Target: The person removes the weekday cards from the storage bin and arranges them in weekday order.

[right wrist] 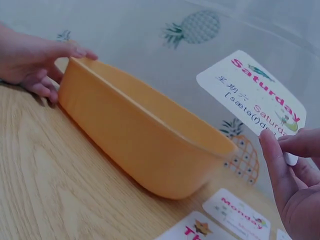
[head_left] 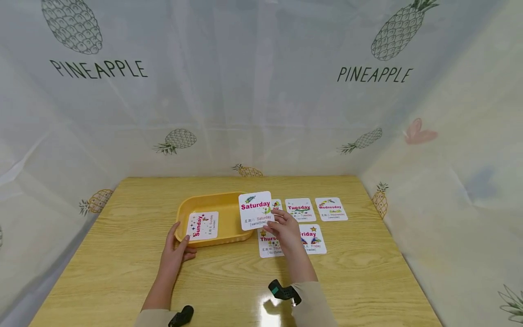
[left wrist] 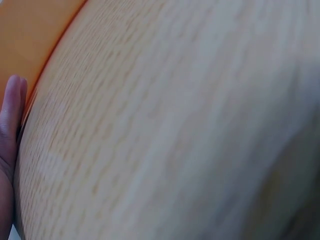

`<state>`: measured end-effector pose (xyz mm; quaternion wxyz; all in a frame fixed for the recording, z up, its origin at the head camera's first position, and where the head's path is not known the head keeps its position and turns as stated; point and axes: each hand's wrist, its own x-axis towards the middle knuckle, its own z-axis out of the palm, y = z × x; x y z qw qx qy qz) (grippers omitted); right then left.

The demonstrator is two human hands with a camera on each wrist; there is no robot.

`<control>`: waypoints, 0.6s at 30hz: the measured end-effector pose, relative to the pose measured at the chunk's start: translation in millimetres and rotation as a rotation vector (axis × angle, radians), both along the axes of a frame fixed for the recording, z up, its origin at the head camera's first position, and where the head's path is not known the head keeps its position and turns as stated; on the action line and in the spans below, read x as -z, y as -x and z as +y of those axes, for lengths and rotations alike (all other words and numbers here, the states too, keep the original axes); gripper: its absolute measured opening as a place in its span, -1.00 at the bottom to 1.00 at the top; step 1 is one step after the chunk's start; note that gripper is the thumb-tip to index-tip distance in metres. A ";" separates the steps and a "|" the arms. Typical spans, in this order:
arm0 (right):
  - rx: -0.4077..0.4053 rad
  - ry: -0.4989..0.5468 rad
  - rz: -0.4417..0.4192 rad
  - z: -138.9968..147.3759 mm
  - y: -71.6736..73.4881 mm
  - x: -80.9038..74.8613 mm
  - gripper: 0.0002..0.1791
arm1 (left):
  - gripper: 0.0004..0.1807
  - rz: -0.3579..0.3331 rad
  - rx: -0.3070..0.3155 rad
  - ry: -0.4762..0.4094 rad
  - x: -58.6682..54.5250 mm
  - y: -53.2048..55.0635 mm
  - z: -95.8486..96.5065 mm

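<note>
My left hand (head_left: 173,252) grips the near left corner of a yellow plastic tray (head_left: 229,204), thumb over its rim and fingers outside. A white card reading "Sunday" (head_left: 203,225) lies turned sideways in the tray. Between thumb and fingers, my right hand (head_left: 288,229) pinches a white "Saturday" card (head_left: 255,210) by its lower right corner. That card is raised, overlapping the tray's right end in the head view. The right wrist view shows the same Saturday card (right wrist: 250,92) upright beside the tray wall (right wrist: 130,135). Only part of the left hand (left wrist: 7,125) enters the left wrist view.
Right of the tray, cards lie in two rows on the wooden table (head_left: 229,286): Monday (right wrist: 237,215), Tuesday (head_left: 300,210) and Wednesday (head_left: 331,209) behind, Thursday (head_left: 267,247) and Friday (head_left: 314,240) in front. Pineapple-printed curtains (head_left: 245,91) enclose the table's back and sides.
</note>
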<state>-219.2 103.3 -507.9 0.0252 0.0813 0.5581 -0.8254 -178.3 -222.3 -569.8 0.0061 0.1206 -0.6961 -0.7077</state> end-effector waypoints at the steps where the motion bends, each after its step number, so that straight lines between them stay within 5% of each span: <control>1: 0.009 -0.001 0.001 3.3 -1.0 0.7 -0.58 | -0.30 0.005 -0.001 0.003 0.2 -0.1 0.2; 18: 0.155 -0.003 -0.078 62.9 -11.6 22.5 -0.58 | -0.31 -0.020 -0.011 0.019 0.9 1.8 1.0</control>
